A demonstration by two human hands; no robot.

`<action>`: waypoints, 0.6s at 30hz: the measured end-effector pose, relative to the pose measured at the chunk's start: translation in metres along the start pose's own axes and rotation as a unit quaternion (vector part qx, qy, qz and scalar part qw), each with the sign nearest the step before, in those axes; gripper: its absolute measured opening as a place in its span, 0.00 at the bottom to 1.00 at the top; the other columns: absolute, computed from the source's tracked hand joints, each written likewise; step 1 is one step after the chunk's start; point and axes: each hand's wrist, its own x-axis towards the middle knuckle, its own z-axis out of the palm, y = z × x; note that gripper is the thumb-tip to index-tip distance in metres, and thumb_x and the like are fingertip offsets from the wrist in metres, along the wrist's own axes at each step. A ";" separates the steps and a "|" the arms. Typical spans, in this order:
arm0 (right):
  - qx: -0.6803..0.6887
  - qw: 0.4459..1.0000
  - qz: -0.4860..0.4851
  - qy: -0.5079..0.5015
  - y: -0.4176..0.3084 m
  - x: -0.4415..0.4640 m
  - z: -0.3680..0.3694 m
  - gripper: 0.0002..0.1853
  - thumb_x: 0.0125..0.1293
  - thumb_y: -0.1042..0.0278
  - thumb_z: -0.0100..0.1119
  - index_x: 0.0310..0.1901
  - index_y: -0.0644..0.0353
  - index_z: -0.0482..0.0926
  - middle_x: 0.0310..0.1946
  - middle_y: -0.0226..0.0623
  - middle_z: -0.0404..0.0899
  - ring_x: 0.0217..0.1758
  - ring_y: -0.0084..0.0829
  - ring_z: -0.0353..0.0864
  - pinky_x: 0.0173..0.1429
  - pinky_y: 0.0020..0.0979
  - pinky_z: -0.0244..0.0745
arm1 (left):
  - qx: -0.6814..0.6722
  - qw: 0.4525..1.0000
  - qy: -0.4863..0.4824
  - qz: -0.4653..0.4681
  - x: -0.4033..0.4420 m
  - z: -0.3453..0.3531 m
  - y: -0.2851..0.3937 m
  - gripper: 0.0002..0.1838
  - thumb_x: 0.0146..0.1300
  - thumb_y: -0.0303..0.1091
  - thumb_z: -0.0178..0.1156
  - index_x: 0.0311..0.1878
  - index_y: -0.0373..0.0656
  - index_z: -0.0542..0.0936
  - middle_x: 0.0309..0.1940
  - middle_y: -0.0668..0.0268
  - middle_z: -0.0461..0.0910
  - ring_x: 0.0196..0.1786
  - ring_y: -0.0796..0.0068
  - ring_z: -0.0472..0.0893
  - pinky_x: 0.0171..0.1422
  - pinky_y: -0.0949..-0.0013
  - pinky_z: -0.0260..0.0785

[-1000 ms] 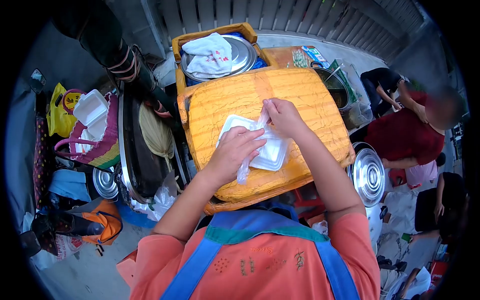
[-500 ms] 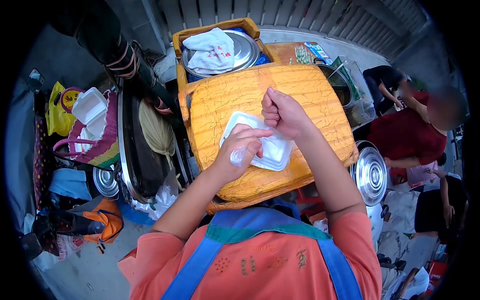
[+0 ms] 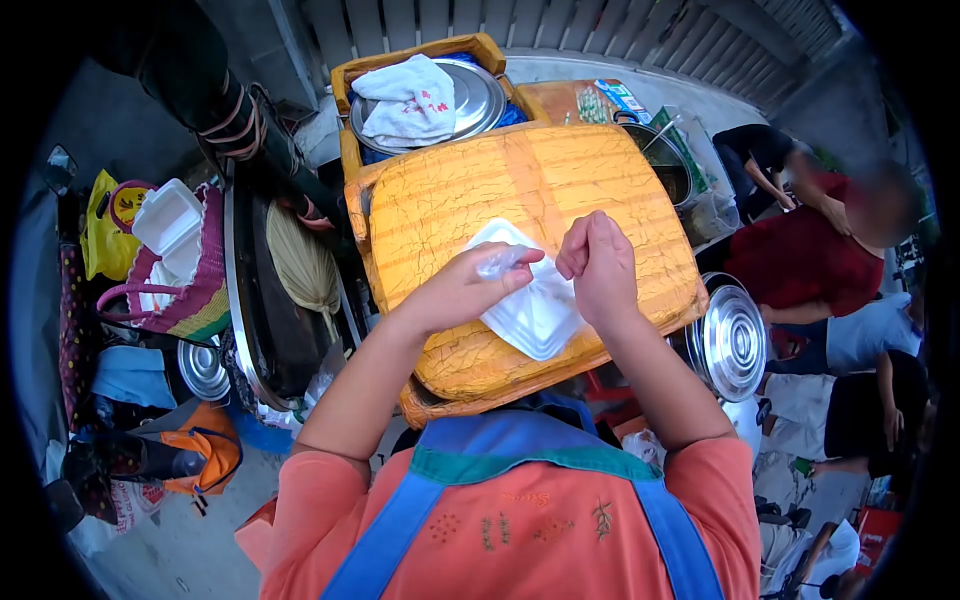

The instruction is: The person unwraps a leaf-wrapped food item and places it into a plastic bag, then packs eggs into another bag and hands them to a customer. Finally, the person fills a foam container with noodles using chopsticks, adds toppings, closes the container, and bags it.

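Note:
A white foam takeaway box (image 3: 535, 325) lies on the yellow lid between and just below my hands, now turned at an angle. Thin clear plastic (image 3: 503, 262) shows crumpled at the fingers of my left hand (image 3: 465, 290), which is closed on it with the thumb pointing right. My right hand (image 3: 605, 275) is curled closed above the box's right side. Whatever its fingers may hold is hidden. The yellow tape-covered lid (image 3: 440, 205) lies under both hands and the box.
Beyond the lid, a white towel (image 3: 410, 100) rests on a round metal lid (image 3: 480, 100). A pot (image 3: 665, 165) stands at the right back. On the left, a woven basket (image 3: 195, 290) holds foam boxes. A person in a dark red shirt (image 3: 820, 255) is at the right.
My hands have drawn apart, the right moving down and to the right. The left hand has turned, and the foam box has rotated beneath them. The view has shifted slightly.

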 end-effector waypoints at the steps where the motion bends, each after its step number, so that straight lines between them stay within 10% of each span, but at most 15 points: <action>1: 0.000 1.000 -0.002 0.002 -0.003 -0.003 0.004 0.18 0.71 0.56 0.41 0.28 0.60 0.70 0.18 0.28 0.64 0.20 0.18 0.60 0.25 0.22 0.60 | 0.223 0.974 -0.028 0.025 0.004 0.002 0.013 0.16 0.57 0.34 0.60 0.49 0.40 0.78 0.38 0.59 0.79 0.41 0.67 0.76 0.47 0.68 0.67; 4: -0.110 0.967 -0.147 -0.174 -0.011 -0.001 0.021 0.19 0.70 0.54 0.43 0.38 0.64 0.74 0.32 0.38 0.73 0.27 0.27 0.72 0.34 0.25 0.69 | 0.228 0.969 0.061 0.079 0.016 0.020 -0.015 0.15 0.54 0.33 0.61 0.45 0.38 0.78 0.36 0.57 0.78 0.39 0.63 0.78 0.42 0.65 0.69; 7: -0.546 0.701 -0.372 -0.269 -0.026 0.014 0.021 0.31 0.57 0.44 0.57 0.52 0.62 0.69 0.50 0.46 0.68 0.41 0.47 0.77 0.48 0.37 0.73 | 0.236 0.957 0.067 0.155 0.016 0.016 -0.013 0.12 0.54 0.33 0.61 0.40 0.38 0.79 0.32 0.57 0.79 0.35 0.63 0.79 0.39 0.65 0.70; 12: -0.621 0.748 -0.123 -0.199 -0.028 0.000 0.004 0.36 0.47 0.43 0.67 0.50 0.61 0.68 0.44 0.46 0.72 0.39 0.45 0.78 0.42 0.40 0.74 | 0.005 0.998 0.065 -0.008 0.013 0.014 0.000 0.11 0.56 0.31 0.61 0.39 0.34 0.81 0.28 0.62 0.80 0.32 0.75 0.78 0.37 0.73 0.69; 18: -0.467 0.876 0.073 -0.098 -0.017 -0.021 -0.012 0.12 0.53 0.66 0.65 0.35 0.62 0.75 0.35 0.44 0.76 0.34 0.42 0.77 0.38 0.37 0.73 | 0.023 0.995 0.084 -0.052 0.023 0.011 0.002 0.08 0.50 0.29 0.66 0.26 0.40 0.75 0.26 0.65 0.77 0.31 0.80 0.75 0.36 0.76 0.67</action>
